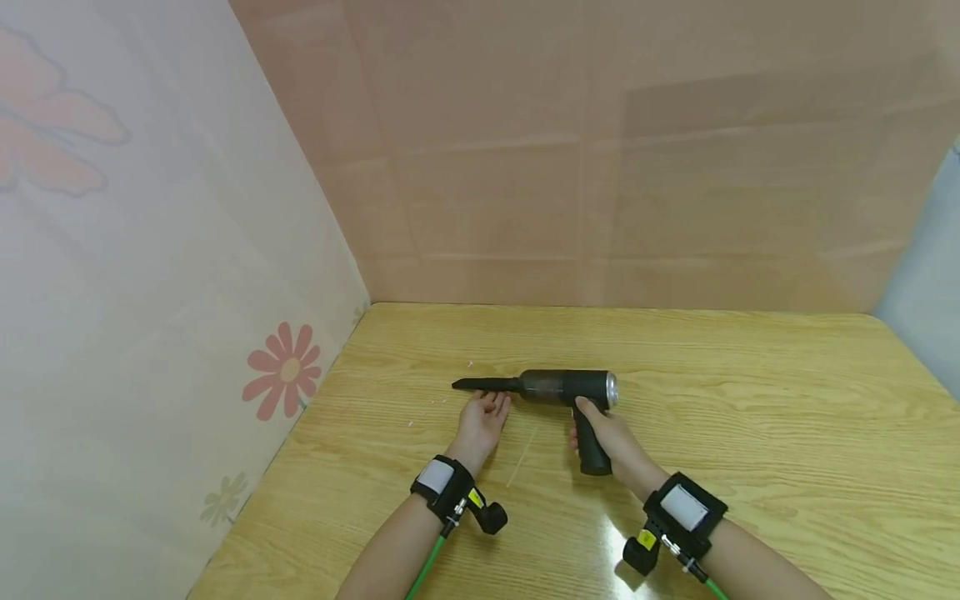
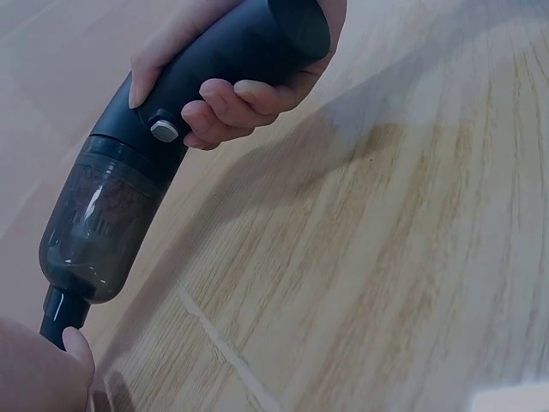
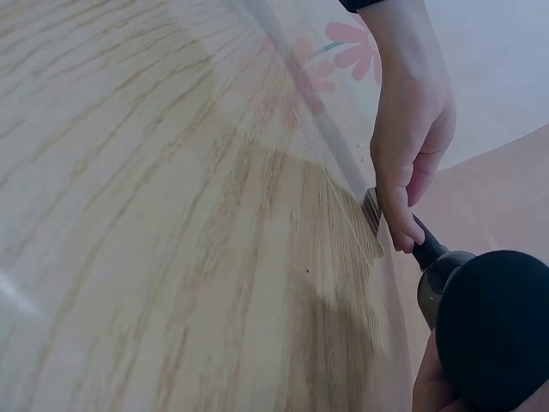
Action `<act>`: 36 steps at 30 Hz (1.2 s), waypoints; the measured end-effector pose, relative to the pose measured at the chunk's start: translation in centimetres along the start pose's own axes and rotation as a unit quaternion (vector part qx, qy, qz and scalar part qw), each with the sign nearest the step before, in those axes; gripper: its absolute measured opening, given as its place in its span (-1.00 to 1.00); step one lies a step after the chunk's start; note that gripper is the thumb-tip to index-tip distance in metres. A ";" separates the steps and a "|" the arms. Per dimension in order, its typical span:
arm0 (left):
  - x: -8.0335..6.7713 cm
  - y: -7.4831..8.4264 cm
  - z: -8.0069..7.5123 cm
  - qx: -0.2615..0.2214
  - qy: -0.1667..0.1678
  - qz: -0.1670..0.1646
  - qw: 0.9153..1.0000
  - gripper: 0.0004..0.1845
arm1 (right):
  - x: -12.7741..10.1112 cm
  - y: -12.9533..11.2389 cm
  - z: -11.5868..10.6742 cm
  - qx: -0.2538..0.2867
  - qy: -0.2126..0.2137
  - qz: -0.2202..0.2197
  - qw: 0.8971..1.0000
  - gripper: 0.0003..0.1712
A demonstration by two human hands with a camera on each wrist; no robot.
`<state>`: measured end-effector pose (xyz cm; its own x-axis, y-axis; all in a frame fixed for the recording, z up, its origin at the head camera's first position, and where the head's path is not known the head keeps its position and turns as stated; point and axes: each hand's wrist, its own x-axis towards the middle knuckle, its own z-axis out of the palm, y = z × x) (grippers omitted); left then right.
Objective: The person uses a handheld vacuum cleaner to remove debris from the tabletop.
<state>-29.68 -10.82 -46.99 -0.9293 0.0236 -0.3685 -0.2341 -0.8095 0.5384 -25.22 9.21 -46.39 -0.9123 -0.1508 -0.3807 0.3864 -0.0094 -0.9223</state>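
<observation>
A black handheld vacuum cleaner with a long narrow nozzle is held above the table, nozzle pointing left. My right hand grips its handle, the thumb near the body. In the left wrist view, right-hand fingers wrap the handle beside a silvery button. The smoky clear dust cup has something dark and reddish inside. My left hand holds the nozzle from below with its fingertips; the right wrist view shows these fingers across it, partly hiding it.
Small pale specks lie on the wood-grain table around the nozzle. A thin pale line runs across the tabletop between the arms. A flowered wall covering borders the left edge, and a brown panel the back.
</observation>
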 end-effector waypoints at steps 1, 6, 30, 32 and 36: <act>0.0 0.0 0.0 0.000 0.000 -0.001 1.000 -0.19 | 0.0 0.0 0.0 0.000 0.001 0.000 1.000 -0.28; 0.2 -0.2 0.2 -0.004 0.001 -0.007 1.000 -0.22 | 0.0 0.0 -0.2 -0.003 0.007 0.001 1.000 -0.28; 1.5 -0.4 1.1 0.008 -0.017 -0.025 1.000 -0.29 | 0.6 -0.5 -0.8 0.001 0.028 0.009 1.000 -0.29; 1.7 -0.4 1.1 0.011 -0.019 -0.028 0.999 -0.30 | 0.7 -0.6 -0.8 0.000 0.031 0.009 0.999 -0.28; 1.9 -0.4 1.1 0.016 -0.020 -0.032 0.999 -0.27 | 0.8 -0.6 -0.8 -0.002 0.034 0.008 0.999 -0.30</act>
<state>-31.63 -9.79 -47.11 -0.9227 0.0991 -0.3726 -0.3019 -0.7867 0.5385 -26.30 9.86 -46.21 -0.9129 -0.0842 -0.3994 0.4012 -0.0040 -0.9160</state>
